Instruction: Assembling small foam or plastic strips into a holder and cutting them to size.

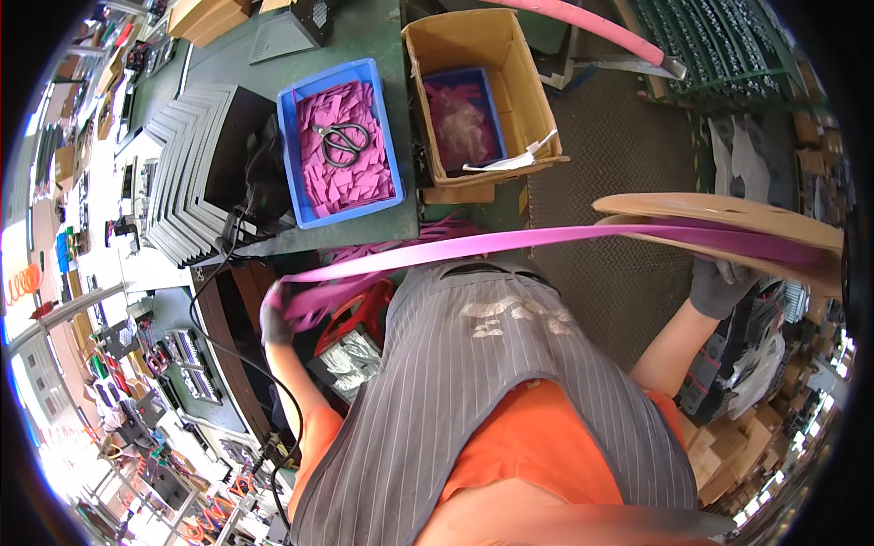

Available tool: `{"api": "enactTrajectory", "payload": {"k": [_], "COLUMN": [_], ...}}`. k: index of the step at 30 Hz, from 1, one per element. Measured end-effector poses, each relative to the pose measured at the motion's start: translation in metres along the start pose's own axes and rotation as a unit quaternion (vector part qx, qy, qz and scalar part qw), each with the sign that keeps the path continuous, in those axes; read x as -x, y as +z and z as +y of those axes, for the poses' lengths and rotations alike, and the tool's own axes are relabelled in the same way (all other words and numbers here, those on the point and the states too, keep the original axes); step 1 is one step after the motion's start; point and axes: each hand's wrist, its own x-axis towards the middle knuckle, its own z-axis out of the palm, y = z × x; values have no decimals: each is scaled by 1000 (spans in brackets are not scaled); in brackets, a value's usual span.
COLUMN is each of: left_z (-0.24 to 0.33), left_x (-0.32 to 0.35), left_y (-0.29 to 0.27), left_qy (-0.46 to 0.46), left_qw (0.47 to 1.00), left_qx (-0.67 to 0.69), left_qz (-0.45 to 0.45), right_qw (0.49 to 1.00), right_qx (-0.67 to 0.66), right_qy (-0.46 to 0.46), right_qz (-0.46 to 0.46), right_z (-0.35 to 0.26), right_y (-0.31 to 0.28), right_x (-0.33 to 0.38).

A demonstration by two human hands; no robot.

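Magenta strip (455, 247) spans mid-frame: with your left hand (276, 316) closed on it at centre-left and your right hand (721, 289) gripping the lower rim of the cardboard reel (719, 208) at right, pull evenly, strip flat, reel steady.

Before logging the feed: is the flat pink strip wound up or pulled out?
Partly pulled out: the flat pink strip spans from the round tan reel, where more shows, to the left hand.

At the upper left, a green bench (375, 36) bore a blue tray (353, 211) (pink pieces (350, 185) filled it) and nested grey panels (194, 159).
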Motion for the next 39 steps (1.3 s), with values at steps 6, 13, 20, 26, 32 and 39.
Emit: {"api": "enactTrajectory", "payload": {"k": [6,13,20,26,32,39], "left_z": [3,49,12,0,-36,2], "left_x": [20,107,147,120,96,105], "left_y": [-101,184,324,320,332,272], "left_qy": [151,354,239,112,213,-28], "left_qw": [883,840,688,852,775,760], "left_qx": [-358,-337,-183,-187,-116,-147], "left_qz": [264,-237,-660,-476,-584,-633], "right_qw": [976,887,763,607,429,178], "right_qx": [215,450,630,777,884,967], "right_qy": [-28,-42,-28,-21,-8,-10], "right_qz": [33,95,142,167,185,180], "right_z": [10,2,-42,-36,-55,-56], "right_y": [60,-47,-60,-85,-136,-190], "right_x": [-21,-43,-95,-103,-115,-118]}}
